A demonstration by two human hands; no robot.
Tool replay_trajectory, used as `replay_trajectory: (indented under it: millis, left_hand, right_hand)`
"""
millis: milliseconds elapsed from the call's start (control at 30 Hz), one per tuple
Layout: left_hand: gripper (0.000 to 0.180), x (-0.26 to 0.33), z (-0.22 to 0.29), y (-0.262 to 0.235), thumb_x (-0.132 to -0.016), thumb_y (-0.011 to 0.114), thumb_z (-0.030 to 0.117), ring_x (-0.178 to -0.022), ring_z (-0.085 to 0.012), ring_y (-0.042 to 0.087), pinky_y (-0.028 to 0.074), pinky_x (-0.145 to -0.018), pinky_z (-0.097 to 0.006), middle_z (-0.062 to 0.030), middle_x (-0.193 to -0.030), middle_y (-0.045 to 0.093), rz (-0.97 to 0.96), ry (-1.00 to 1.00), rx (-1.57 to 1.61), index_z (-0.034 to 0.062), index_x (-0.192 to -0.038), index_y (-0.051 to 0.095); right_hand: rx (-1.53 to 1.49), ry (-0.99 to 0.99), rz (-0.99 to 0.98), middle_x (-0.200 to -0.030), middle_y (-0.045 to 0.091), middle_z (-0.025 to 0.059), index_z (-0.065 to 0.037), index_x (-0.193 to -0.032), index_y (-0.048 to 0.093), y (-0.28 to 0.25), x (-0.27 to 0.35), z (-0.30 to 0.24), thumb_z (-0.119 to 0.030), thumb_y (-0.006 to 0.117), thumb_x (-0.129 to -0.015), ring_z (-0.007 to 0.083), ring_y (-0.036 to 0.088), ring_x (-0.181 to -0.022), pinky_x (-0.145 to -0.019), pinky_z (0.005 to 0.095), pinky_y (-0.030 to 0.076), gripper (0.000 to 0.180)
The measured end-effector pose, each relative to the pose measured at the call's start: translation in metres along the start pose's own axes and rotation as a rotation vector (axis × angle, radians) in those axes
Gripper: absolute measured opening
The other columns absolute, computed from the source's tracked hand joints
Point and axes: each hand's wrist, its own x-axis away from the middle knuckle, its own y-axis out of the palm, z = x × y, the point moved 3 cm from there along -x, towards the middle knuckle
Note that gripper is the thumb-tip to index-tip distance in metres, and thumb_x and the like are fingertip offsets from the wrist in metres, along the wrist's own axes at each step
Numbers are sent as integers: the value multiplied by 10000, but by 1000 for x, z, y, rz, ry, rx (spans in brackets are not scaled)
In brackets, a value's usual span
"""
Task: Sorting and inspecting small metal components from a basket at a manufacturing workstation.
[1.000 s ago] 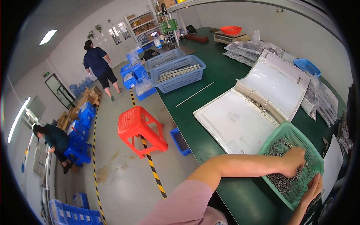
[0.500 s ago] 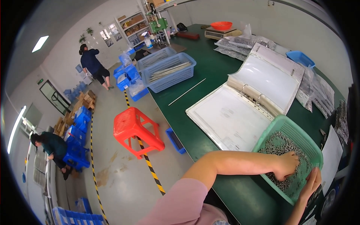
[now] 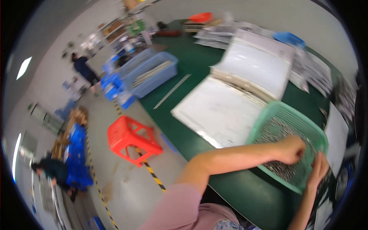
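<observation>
A green plastic basket (image 3: 289, 111) holds a heap of small silvery metal parts (image 3: 281, 132), too blurred to name more closely. Over these parts, inside the basket, is my left hand (image 3: 290, 149) with its fingers curled closed. What they hold, if anything, is hidden. My right hand (image 3: 317, 170) grips the basket's right rim, fingers up at the edge. Just beyond the basket lies an open ring binder (image 3: 222, 111) with pages in clear sleeves.
Thin pale rods fill a blue basket (image 3: 157, 80); a single rod (image 3: 172, 92) lies on the green table (image 3: 188, 126). Bags of parts (image 3: 214, 38) and a blue tray (image 3: 289, 38) are farther back. A red stool (image 3: 132, 138) stands left. Two people are in the background.
The view has shifted, so most of the table appears farther left. My left hand has risen a little out of the metal parts. My right hand stays at the rim.
</observation>
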Motion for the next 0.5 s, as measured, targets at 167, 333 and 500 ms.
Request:
replay_trajectory:
  millis: [167, 333, 500]
  left_hand:
    - [143, -3, -9, -35, -663, 661, 27, -789, -141, 570, 447, -745, -275, -61, -800, 607, 183, -142, 299, 30, -789, 594]
    - [133, -4, -3, -32, -735, 637, 19, -809, -108, 555, 446, -739, -225, -65, -855, 605, 15, -444, 683, 20, -855, 581]
    - [148, -1, -2, -26, -761, 608, 4, -796, -96, 557, 462, -712, -212, -50, -870, 604, 31, -414, 862, 14, -906, 584]
  right_hand:
    - [-39, 64, -123, -507, 309, 22, -23, -555, 371, 24, -14, -20, -171, 477, -853, 112, 265, -495, -439, 305, 216, 349]
    - [-45, 92, -139, -481, 379, 115, 2, -566, 430, 14, -16, -27, -179, 477, -845, 210, 341, -419, -421, 349, 282, 336]
    - [-97, 68, -166, -495, 433, 133, -15, -577, 475, 12, -11, -26, -183, 488, -828, 302, 412, -439, -423, 382, 314, 302]
